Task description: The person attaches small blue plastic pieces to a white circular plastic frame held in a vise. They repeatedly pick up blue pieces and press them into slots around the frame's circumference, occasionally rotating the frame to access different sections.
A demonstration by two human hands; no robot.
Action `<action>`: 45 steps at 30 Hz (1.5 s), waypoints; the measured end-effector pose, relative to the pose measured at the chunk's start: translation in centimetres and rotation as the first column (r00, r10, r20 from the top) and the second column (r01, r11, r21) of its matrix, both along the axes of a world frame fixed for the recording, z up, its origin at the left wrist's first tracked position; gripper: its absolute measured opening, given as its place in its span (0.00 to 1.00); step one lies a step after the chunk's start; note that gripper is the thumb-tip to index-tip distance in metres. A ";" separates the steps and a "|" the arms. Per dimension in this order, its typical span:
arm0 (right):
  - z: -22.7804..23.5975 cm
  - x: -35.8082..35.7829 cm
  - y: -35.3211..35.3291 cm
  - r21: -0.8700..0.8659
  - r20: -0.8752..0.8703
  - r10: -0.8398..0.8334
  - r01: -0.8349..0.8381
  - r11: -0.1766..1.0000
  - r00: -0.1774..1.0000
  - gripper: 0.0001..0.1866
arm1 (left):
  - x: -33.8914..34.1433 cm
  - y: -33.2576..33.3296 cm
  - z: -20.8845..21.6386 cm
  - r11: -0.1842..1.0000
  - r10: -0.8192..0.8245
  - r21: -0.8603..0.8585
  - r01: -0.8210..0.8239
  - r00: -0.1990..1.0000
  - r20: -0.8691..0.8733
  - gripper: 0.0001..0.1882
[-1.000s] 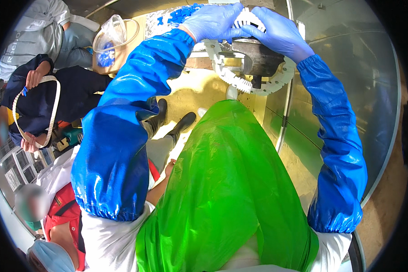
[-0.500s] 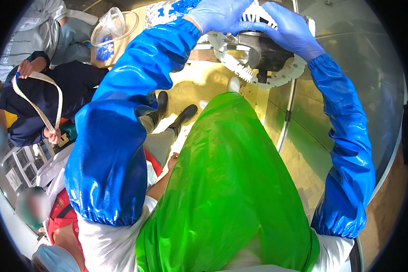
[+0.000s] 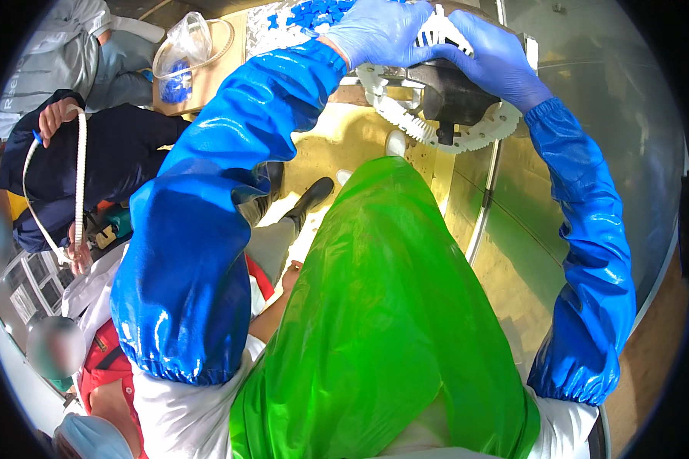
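Observation:
At the top of the head view my gloved left hand [image 3: 379, 32] and gloved right hand [image 3: 491, 63] are closed on a white toothed plastic conveyor chain [image 3: 441, 30], their thumbs nearly meeting in front of it. The fingers on the far side are partly hidden. More of the same kind of white segmented chain [image 3: 406, 121] hangs in a curve below my hands. It runs under a black machine part [image 3: 455, 99], which sits close beneath my right hand. Whether the gripped section joins the hanging curve is hidden.
Blue and white small parts [image 3: 314, 15] lie on a surface beyond my left hand. A clear plastic bag [image 3: 189, 40] rests on a cardboard-coloured board. At left, a co-worker in dark clothes holds a white ribbed strip [image 3: 80, 168]. A metal panel [image 3: 589, 84] stands at right.
Both hands and the chain appear slightly lower and further right in the picture, still together. The co-worker's ribbed strip has swung into a narrower loop.

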State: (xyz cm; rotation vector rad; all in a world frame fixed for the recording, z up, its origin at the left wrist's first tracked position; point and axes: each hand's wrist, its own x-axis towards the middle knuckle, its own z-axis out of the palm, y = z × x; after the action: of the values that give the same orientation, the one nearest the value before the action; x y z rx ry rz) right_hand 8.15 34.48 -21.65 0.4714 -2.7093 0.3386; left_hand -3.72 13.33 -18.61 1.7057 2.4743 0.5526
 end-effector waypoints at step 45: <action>3.3 1.5 -0.8 -0.482 0.437 -0.063 0.293 0.826 0.897 0.27 | -0.8 -0.6 -0.5 0.979 -0.100 0.203 -0.024 0.809 0.579 0.26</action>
State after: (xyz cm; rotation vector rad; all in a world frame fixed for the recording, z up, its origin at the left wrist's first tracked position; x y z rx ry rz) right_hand 9.64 33.65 -18.32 -0.0369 -2.8224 1.2233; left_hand -4.56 12.74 -19.06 1.3494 1.9800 1.1606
